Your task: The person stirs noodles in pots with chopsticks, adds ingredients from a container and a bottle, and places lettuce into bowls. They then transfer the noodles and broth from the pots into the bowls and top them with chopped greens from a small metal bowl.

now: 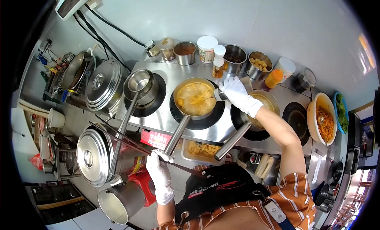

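My left hand (159, 178), in a white glove, is closed around long dark chopsticks (122, 138) near the end of a saucepan's handle. The chopstick tips point up and left, over the ladle handle. My right hand (236, 94), also gloved in white, grips a small metal cup (220, 95) tilted at the right rim of the saucepan (177, 91). Yellowish broth (194, 105) with noodle-like strands and a round yellow piece fills that pan. Another saucepan (276, 105) with pale liquid stands under my right forearm, partly hidden.
Left on the stove (160, 125), a ladle (139, 80) rests in a small pot. Jars and metal tubs (185, 53) line the wall. Lidded stockpots (92, 156) stand at left. A bowl of orange shreds (316, 115) sits at right, and a plastic food tub (186, 155) below the stove.
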The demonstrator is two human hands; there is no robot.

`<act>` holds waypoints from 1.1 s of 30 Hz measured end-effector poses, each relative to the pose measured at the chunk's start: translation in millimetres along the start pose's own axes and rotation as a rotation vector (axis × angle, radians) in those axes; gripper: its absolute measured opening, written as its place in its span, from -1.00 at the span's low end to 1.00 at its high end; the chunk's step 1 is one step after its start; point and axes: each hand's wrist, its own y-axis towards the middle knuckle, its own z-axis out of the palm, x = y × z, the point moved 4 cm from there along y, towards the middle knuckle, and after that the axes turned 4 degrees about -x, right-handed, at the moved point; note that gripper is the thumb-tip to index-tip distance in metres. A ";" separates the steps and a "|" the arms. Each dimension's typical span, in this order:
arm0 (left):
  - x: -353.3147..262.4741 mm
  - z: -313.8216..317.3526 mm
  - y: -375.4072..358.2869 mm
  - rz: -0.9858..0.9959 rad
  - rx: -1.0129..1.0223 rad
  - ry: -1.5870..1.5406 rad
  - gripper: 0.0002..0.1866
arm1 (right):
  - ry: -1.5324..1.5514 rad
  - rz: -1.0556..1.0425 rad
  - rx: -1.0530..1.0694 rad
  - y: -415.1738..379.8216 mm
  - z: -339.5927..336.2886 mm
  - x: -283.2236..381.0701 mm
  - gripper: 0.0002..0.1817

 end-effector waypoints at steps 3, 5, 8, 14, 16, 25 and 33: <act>1.4 -4.7 -2.5 -0.008 0.001 0.017 -0.71 | -0.019 0.015 0.036 0.5 1.1 1.0 -0.83; 2.4 -6.5 -5.0 -0.013 0.010 0.020 -0.71 | 0.039 0.078 0.089 -1.5 4.4 -2.5 -0.82; 5.5 -4.2 -8.3 -0.016 0.017 0.005 -0.75 | 0.213 0.210 0.069 -16.2 -1.6 -14.6 -0.72; 15.4 7.6 -10.9 -0.064 0.043 -0.001 -0.76 | 1.212 0.552 0.244 -60.0 -21.3 -46.1 -0.26; 18.0 14.1 -11.4 -0.081 0.070 0.009 -0.73 | 1.598 0.622 0.138 -87.0 -32.7 -54.6 -0.25; 35.6 66.9 -14.6 -0.131 0.224 0.028 -0.70 | 0.229 0.491 0.373 -233.8 -28.6 -113.4 -0.28; 49.0 96.4 -17.9 -0.167 0.293 0.058 -0.67 | -0.169 0.446 0.395 -280.9 -18.3 -125.8 -0.79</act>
